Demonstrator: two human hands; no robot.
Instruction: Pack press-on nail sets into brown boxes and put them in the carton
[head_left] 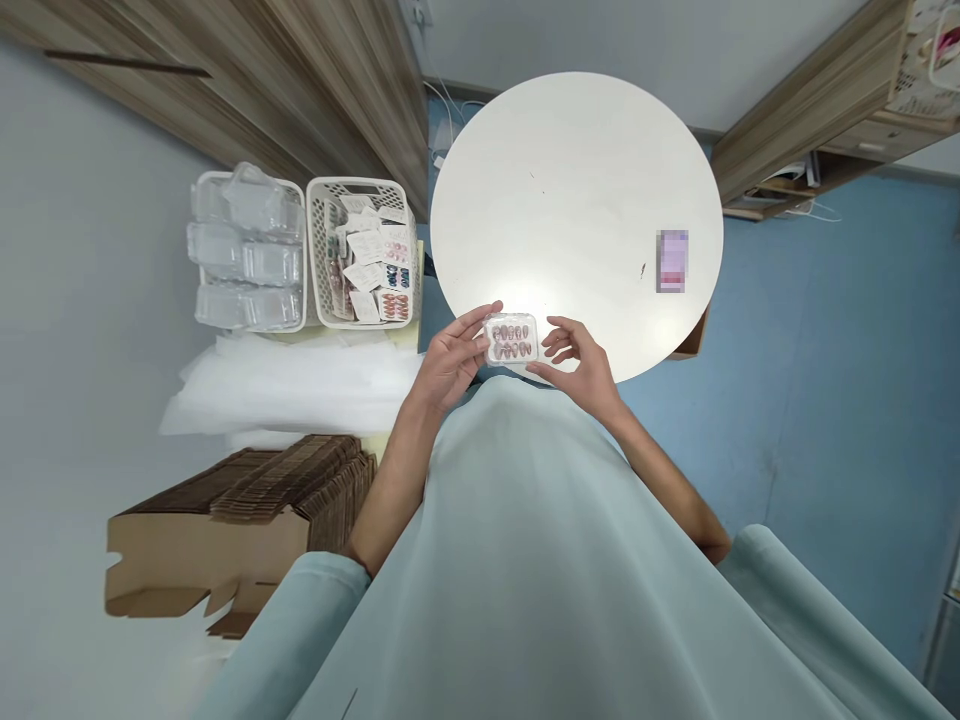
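Observation:
A small clear plastic case of press-on nails (511, 338), pinkish and set in two rows, is held over the near edge of the round white table (570, 180). My left hand (452, 358) grips the case at its left end between thumb and fingers. Close to the case's right end is my right hand (581, 365), its fingers curved and spread apart from the thumb. The right thumb tip lies at the lower right corner of the case; whether it touches cannot be told.
To the left, one white basket (315, 250) holds carded nail sets, and another carries clear plastic boxes (247, 250). Nearer lie white foam sheets (300, 385) and flattened cardboard boxes (210, 545). A blurred pink-purple rectangular item (673, 262) rests on the table's right side.

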